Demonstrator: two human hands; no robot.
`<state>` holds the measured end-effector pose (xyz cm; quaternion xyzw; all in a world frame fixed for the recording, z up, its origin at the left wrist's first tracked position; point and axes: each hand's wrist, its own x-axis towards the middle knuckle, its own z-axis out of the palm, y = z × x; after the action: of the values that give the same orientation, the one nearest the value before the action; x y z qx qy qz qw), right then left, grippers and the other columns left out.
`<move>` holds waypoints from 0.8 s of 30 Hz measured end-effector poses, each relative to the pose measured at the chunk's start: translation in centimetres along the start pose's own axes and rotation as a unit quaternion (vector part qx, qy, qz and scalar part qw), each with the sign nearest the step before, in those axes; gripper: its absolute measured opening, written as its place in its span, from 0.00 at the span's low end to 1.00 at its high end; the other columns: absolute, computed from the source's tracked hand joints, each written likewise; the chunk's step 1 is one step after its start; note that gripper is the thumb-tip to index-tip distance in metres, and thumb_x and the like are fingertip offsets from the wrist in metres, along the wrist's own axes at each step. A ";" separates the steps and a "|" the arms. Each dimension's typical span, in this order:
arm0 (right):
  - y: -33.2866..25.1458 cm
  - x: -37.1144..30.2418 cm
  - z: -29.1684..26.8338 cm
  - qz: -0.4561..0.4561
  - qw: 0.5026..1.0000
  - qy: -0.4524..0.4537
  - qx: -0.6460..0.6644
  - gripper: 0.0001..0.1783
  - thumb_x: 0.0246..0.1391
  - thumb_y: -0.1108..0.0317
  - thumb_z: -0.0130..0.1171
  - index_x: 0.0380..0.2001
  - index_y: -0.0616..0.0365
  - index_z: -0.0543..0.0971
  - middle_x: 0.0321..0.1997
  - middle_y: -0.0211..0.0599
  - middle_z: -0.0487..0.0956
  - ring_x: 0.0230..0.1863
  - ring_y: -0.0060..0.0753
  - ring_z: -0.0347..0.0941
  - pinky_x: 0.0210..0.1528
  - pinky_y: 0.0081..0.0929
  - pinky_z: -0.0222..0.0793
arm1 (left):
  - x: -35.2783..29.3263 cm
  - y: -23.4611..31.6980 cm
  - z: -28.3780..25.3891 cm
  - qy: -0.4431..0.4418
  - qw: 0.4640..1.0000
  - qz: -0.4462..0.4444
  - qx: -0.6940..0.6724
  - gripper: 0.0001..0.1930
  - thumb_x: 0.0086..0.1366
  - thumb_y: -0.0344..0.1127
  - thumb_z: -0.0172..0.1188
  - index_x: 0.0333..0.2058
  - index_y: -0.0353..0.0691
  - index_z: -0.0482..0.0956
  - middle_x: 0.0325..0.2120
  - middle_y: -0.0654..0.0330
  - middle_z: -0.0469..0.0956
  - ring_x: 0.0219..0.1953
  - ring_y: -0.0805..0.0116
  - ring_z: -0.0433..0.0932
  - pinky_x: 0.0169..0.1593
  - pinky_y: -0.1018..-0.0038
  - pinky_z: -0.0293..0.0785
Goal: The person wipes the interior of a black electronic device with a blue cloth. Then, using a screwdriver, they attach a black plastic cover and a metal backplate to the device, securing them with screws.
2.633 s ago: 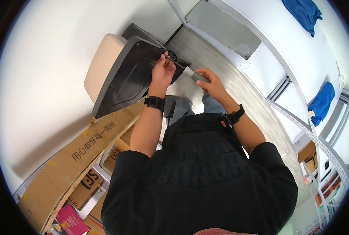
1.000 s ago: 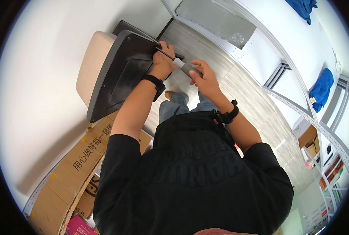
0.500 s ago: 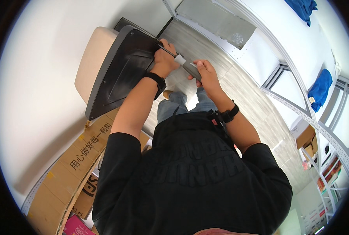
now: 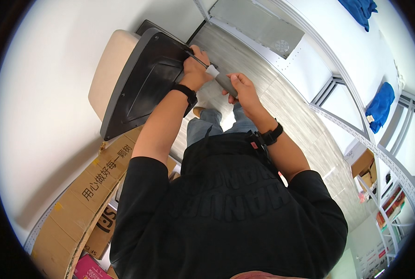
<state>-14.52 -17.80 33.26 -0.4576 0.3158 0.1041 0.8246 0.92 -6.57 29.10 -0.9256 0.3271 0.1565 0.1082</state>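
Note:
A screwdriver (image 4: 225, 85) with a grey handle and pale collar is in my right hand (image 4: 245, 95), the fingers closed round the handle's end. Its dark shaft slants up and left to the far right edge of a black plastic panel (image 4: 144, 88), which backs a beige, rounded body (image 4: 112, 74). My left hand (image 4: 197, 69) curls at that same edge, gripping it beside the shaft. The screwdriver's tip is too small to make out, and part of my left fingers is hidden. Several screw holes dot the panel's rim.
A long cardboard piece (image 4: 84, 200) stands at the lower left, near a brown box (image 4: 101, 235) and a pink box (image 4: 90, 267). White shelving (image 4: 342, 116) runs along the right, holding blue cloth (image 4: 380, 107). A white wall (image 4: 53, 93) borders the left.
The panel and its beige body have shifted slightly up and left. My right hand has turned a little on the screwdriver handle and moved slightly left. My left hand has barely moved.

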 end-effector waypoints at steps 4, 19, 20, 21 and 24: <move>0.8 0.2 0.4 -0.089 0.990 0.030 -0.105 0.19 0.58 0.61 0.56 0.47 0.60 0.69 0.28 0.32 0.75 0.17 0.20 0.66 0.20 0.18 0.62 | 0.2 0.2 -0.6 -0.044 0.999 -0.017 -0.027 0.39 0.40 0.47 0.71 0.47 0.29 0.67 0.54 0.39 0.57 0.38 0.53 0.79 0.39 0.70 0.78; 0.7 0.4 -0.3 -0.069 0.990 -0.005 -0.120 0.18 0.58 0.61 0.57 0.47 0.60 0.70 0.31 0.30 0.74 0.23 0.19 0.71 0.26 0.18 0.64 | -0.2 0.5 -0.7 -0.017 1.000 -0.019 -0.001 0.30 0.54 0.51 0.64 0.46 0.31 0.69 0.55 0.43 0.58 0.35 0.50 0.81 0.36 0.65 0.80; 0.6 0.5 -0.5 -0.062 0.990 -0.011 -0.129 0.18 0.58 0.61 0.57 0.47 0.61 0.70 0.31 0.31 0.74 0.24 0.20 0.71 0.27 0.18 0.65 | -0.3 0.5 -0.8 -0.018 1.000 -0.018 -0.002 0.30 0.54 0.51 0.64 0.46 0.31 0.69 0.55 0.43 0.58 0.35 0.50 0.81 0.36 0.65 0.80; 0.5 0.6 -0.6 -0.037 0.994 -0.024 -0.099 0.18 0.58 0.62 0.57 0.47 0.61 0.70 0.32 0.31 0.75 0.24 0.20 0.72 0.27 0.18 0.65 | -0.3 0.5 -0.9 -0.018 1.000 -0.017 -0.003 0.30 0.54 0.50 0.64 0.46 0.31 0.69 0.55 0.43 0.58 0.35 0.50 0.81 0.36 0.65 0.80; 0.2 0.8 -1.1 -0.003 0.997 -0.051 -0.049 0.19 0.58 0.62 0.57 0.47 0.62 0.70 0.33 0.33 0.76 0.25 0.21 0.72 0.27 0.19 0.65 | -0.1 0.7 -0.7 -0.033 0.999 -0.029 0.022 0.29 0.55 0.50 0.63 0.45 0.32 0.69 0.55 0.43 0.58 0.34 0.51 0.81 0.35 0.66 0.80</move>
<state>-14.42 -18.65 32.18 -0.4924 0.2667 0.1404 0.8165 0.56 -7.28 29.74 -0.9263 0.2998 0.1768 0.1442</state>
